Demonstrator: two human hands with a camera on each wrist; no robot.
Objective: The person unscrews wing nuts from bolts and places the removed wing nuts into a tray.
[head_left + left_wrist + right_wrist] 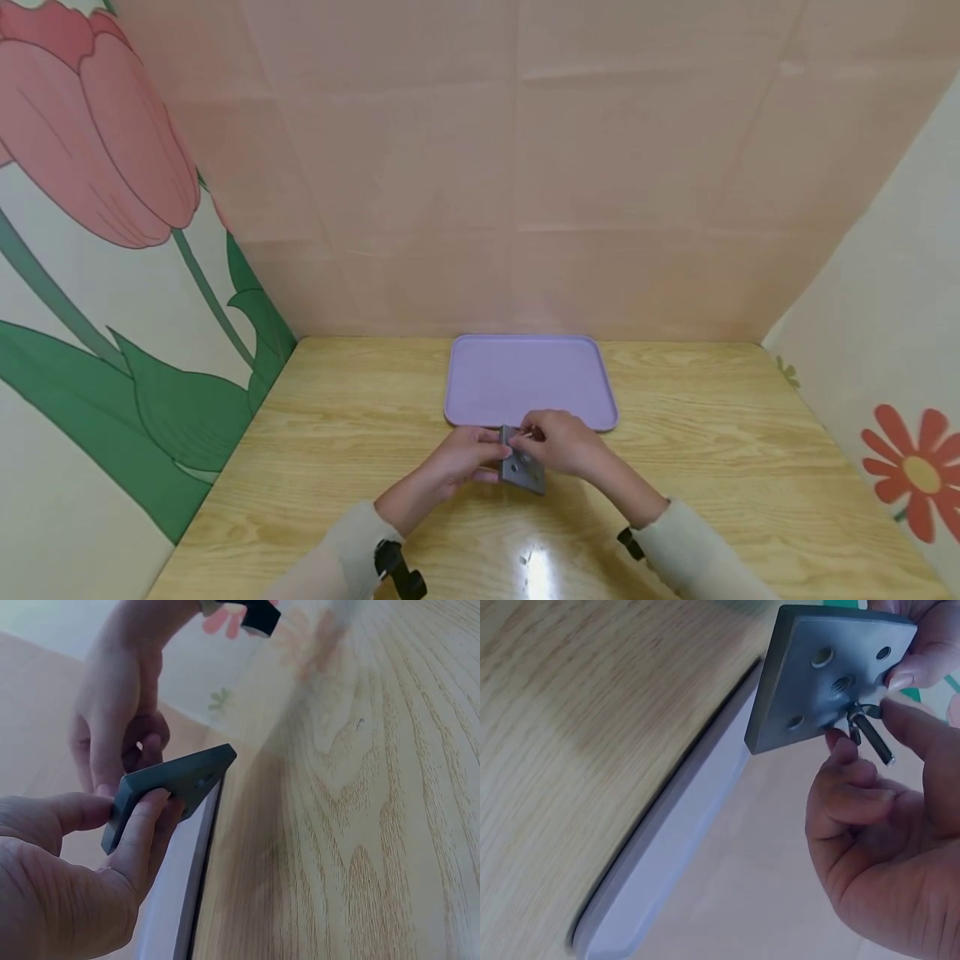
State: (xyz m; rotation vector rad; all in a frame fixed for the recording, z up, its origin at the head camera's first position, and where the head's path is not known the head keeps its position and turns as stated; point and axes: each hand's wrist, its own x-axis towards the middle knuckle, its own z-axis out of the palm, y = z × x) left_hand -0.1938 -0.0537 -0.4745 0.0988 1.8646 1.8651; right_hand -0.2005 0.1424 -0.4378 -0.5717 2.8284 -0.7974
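Above the table, my left hand [461,457] grips a square grey plate [784,690] by its edge and back, thumb on one side and fingers on the other. The plate is tilted, and several round holes show in its face, the middle one threaded. From one corner hole sticks a threaded bolt [877,744] carrying a wing nut [868,712]. My right hand [562,442] pinches the wing nut at its wings between thumb and fingertips, close against the plate. In the left wrist view, the left fingers [139,832] lie along the plate's underside.
A lilac tray [528,379] lies flat on the wooden table [352,417], just beyond both hands. Behind it rises a pink-covered wall [517,167]. Painted panels with a tulip [97,133] and a red flower [921,473] flank the table.
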